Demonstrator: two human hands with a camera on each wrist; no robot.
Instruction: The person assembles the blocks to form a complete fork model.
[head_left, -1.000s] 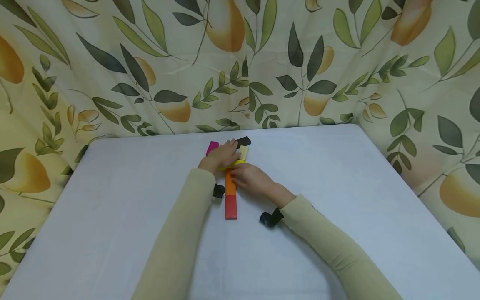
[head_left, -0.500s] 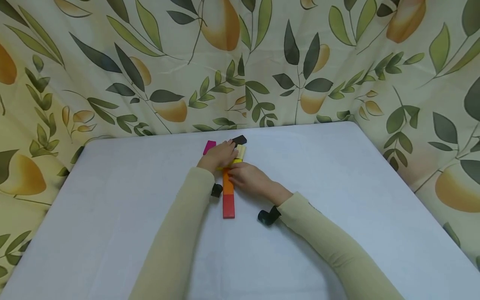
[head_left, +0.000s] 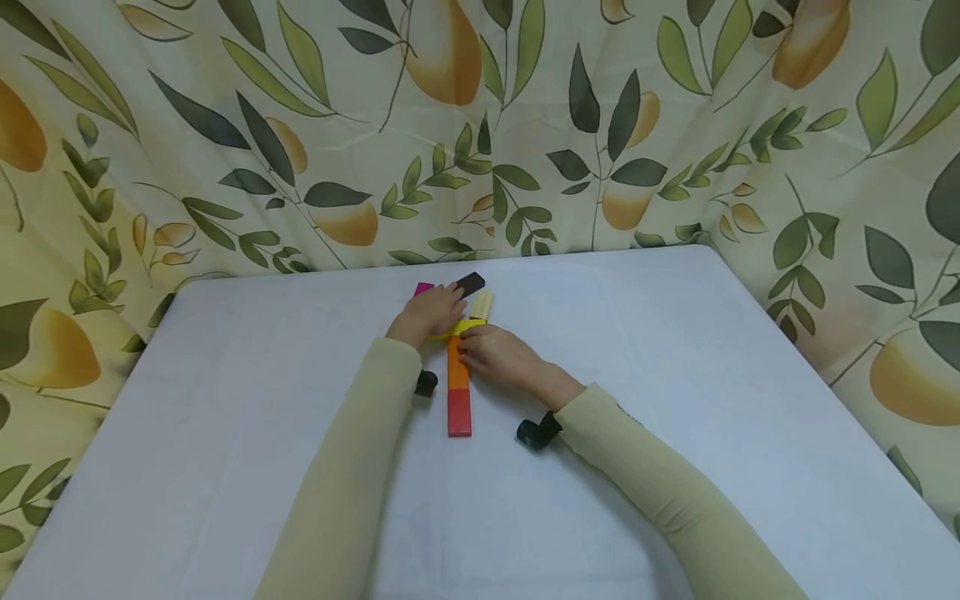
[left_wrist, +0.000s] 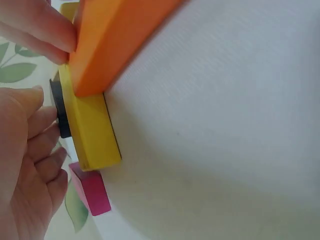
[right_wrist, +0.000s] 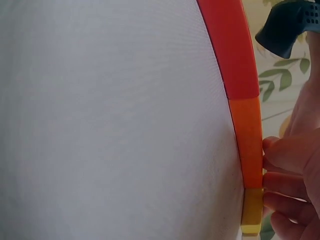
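Orange rectangular block (head_left: 455, 375) and yellow rectangular block (left_wrist: 101, 135) meet under the right hand (head_left: 501, 358), fingers relaxed. The left hand (head_left: 426, 314) touches a black rectangular block (head_left: 472, 284), grip unclear; pushing that could skew the yellow block.

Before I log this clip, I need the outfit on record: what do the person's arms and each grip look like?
The left sleeve and right sleeve are long, plain pale khaki, with a thin dark mark near the right cuff. The left grip and right grip are bare hands, ungloved. A small black camera sits at each wrist.
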